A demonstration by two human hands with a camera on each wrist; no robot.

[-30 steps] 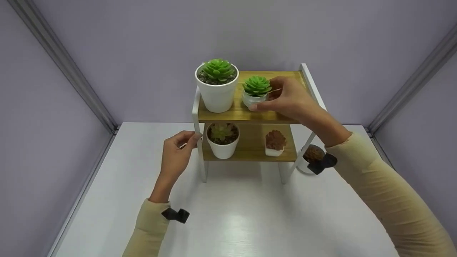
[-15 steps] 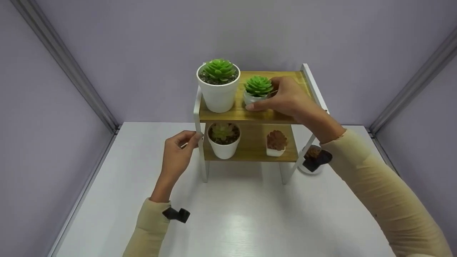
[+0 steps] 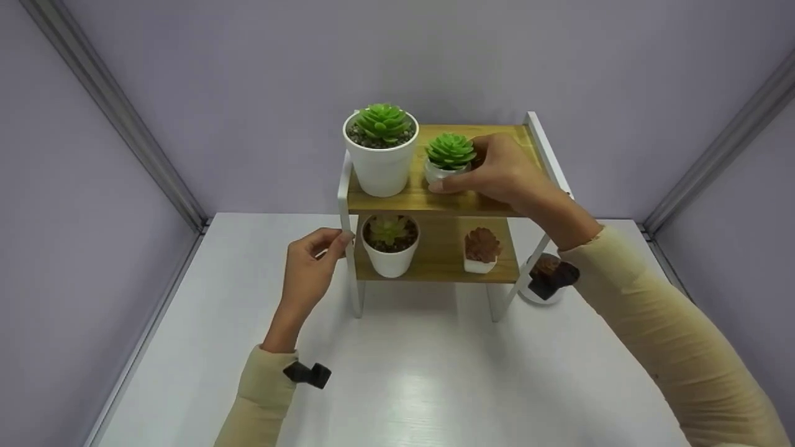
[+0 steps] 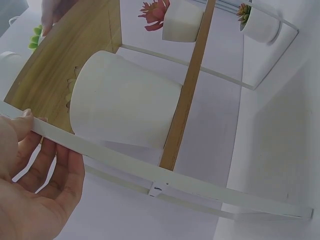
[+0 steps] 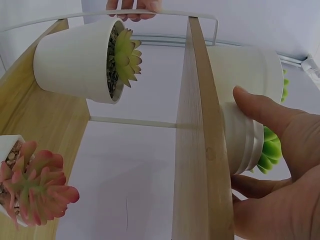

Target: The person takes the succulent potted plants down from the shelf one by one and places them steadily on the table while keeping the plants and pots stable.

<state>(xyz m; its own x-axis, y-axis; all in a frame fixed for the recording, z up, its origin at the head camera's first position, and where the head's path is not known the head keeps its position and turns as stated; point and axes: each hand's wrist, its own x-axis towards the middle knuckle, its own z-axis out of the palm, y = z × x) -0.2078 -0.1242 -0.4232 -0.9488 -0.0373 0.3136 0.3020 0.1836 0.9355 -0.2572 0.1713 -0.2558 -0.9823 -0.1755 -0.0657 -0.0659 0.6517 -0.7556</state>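
A two-tier plant shelf with wooden boards and a white frame [image 3: 342, 192] stands on the table. My left hand [image 3: 308, 267] grips its left post, thumb on one side and fingers curled on the other, as the left wrist view shows. On the top board, my right hand [image 3: 506, 171] holds a small white pot with a green succulent [image 3: 449, 151], thumb in front and fingers behind it. In the right wrist view, the pot's base [image 5: 232, 145] is right at the board. Close on its left stands a larger white pot with a green succulent [image 3: 381, 164].
The lower board [image 3: 438, 248] bears a white pot with a pale green succulent [image 3: 391, 257] at left and a small pot with a reddish succulent [image 3: 481, 248] at right. Beside the shelf's right leg, another white pot [image 3: 540, 295] stands on the white table [image 3: 404, 372], partly behind the wrist camera.
My right hand and forearm have shifted slightly left, the thumb reaching further across the small pot's front. The left hand keeps its hold on the post.
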